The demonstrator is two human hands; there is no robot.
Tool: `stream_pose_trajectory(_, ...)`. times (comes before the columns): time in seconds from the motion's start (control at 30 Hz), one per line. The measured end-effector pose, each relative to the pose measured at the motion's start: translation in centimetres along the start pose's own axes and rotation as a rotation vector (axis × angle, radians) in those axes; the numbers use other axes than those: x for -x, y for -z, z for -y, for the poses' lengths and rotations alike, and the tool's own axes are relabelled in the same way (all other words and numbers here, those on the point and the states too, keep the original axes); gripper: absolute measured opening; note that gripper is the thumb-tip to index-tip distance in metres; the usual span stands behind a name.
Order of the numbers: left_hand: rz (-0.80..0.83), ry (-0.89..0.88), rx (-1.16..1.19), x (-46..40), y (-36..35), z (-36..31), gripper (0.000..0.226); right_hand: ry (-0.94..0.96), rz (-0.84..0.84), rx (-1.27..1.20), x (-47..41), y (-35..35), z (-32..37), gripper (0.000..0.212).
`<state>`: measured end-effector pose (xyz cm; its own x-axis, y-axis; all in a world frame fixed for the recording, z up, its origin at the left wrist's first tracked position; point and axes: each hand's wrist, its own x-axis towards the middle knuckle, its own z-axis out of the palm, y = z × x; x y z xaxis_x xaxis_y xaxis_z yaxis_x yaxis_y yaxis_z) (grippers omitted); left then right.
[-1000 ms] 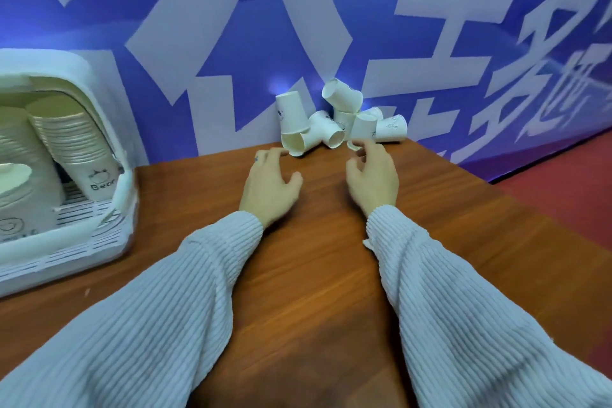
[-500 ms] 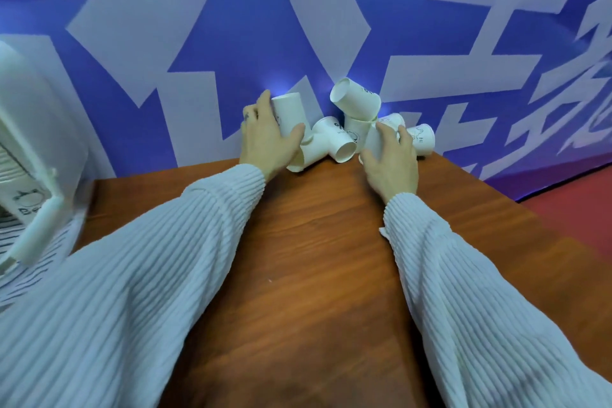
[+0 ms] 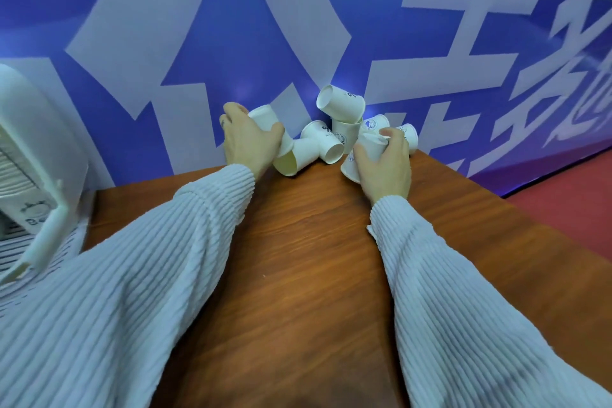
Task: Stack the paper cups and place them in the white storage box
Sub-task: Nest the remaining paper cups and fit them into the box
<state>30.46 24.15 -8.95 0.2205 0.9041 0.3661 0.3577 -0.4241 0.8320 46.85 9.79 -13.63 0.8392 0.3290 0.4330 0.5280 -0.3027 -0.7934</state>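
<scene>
The paper cups lie in a pile at the far edge of the worktop, against the blue wall. The wood near the bottom of the frame is bare. The left hand grips one upside-down cup. The right hand grips another cup. The white storage box sits at the left edge.

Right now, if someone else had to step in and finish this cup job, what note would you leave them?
Left hand: grips an upside-down paper cup at the left end of the pile.
Right hand: grips another cup at the right end, squeezing it a little.
Loose cups: a small heap at the far edge of the wooden table, against the blue wall; one tilted cup sits on top.
White storage box: at the far left, already holding stacked cups.
Done: both hands have a cup.
Left: nest the loose cups into one stack, then put it in the box.
</scene>
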Motion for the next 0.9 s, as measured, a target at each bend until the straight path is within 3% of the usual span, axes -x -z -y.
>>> stream_pose_trajectory(0.2,0.039,0.035,0.089,3.6,5.1,-0.1,0.081,-0.026,0.003,-0.167,4.4,2.0,1.7,0.060)
stream_pose_trajectory(0.4,0.049,0.026,0.113,7.8,10.6,0.3,0.058,-0.050,0.082,-0.442,10.7,4.4,4.3,0.051)
stream_pose_trajectory(0.67,0.088,-0.027,0.140,13.5,18.9,1.9,0.064,-0.066,0.222,-0.557,19.3,6.2,8.7,0.038)
stream_pose_trajectory(0.77,0.052,-0.073,0.095,14.8,22.4,2.7,0.057,-0.039,0.300,-0.644,22.0,6.3,11.2,0.046)
stream_pose_trajectory(0.9,-0.068,-0.039,0.254,16.5,27.5,4.5,0.048,-0.123,0.393,-0.773,24.4,5.0,16.2,0.044)
